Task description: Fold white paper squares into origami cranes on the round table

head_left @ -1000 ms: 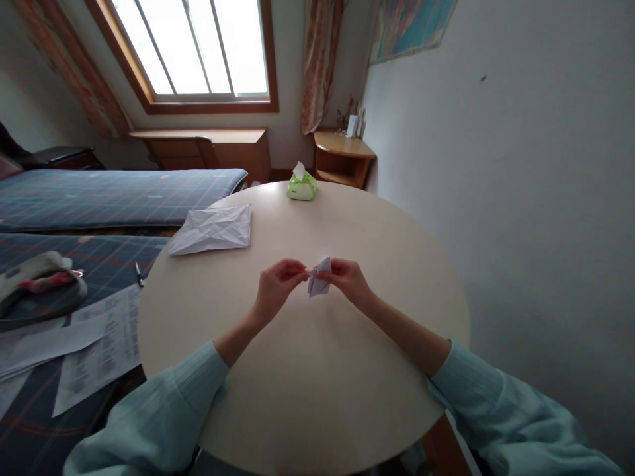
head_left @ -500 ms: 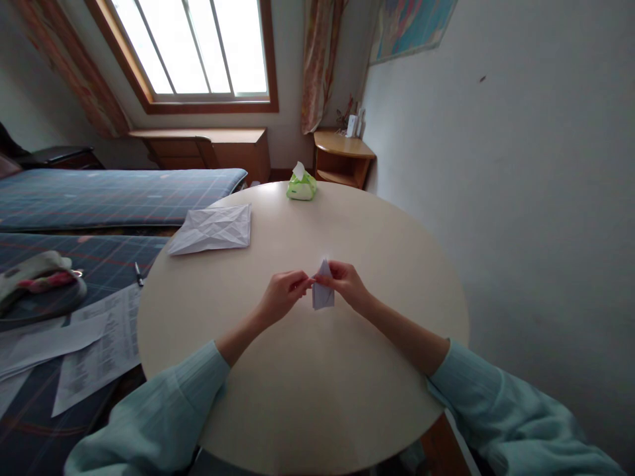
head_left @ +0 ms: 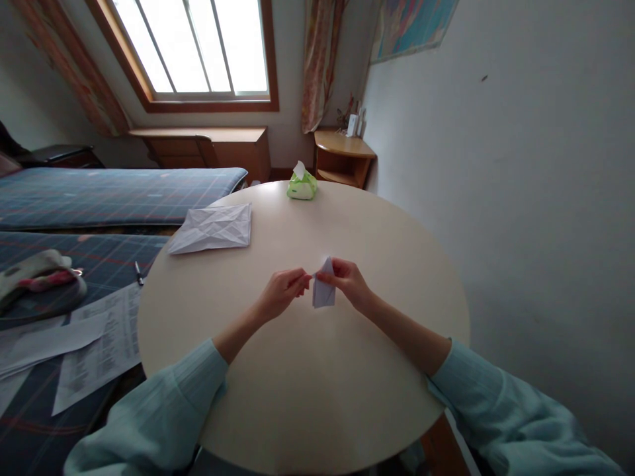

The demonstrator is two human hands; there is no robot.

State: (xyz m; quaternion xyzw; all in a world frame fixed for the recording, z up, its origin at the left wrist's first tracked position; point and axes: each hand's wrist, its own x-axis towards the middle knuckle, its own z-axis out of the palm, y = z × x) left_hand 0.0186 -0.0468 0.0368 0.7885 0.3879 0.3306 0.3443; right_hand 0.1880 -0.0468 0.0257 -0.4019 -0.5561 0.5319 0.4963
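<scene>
Folded paper (head_left: 324, 295) held between both hands, near table (head_left: 302, 390) middle; can't tell if it touches the tabletop. Right hand (head_left: 348, 283) at its 3 o'clock, thumb and fingers gripping it. Left hand (head_left: 286, 291) at its 9 o'clock, fingertips pinched on its edge, other fingers curled. Tissues (head_left: 301, 188) at table's 12 o'clock, creased paper (head_left: 218, 228) at 10, pen (head_left: 138, 274) off the table past 9.

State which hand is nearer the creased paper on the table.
Left. The left hand is in front and right of the creased paper; the right hand, holding folded paper, is farther right.
</scene>
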